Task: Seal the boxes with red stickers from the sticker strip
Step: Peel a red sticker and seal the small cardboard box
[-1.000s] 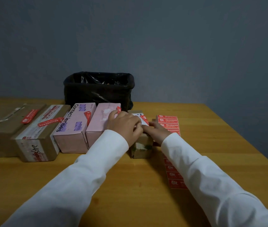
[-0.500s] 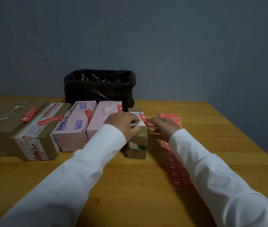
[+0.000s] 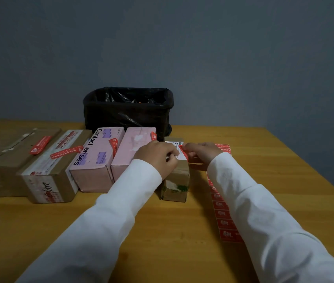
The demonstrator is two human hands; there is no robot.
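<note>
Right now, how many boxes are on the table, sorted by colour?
Brown cardboard boxes: 3 (far-left box, taped box, small box under both hands)
Pink boxes: 2 (Contact lenses box, plain pink box)
Total: 5

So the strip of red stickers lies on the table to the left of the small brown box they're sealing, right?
Not quite. The head view shows the sticker strip lying on the table to the right of the small brown box, partly under the right sleeve. Both hands are at that box's top.
</note>
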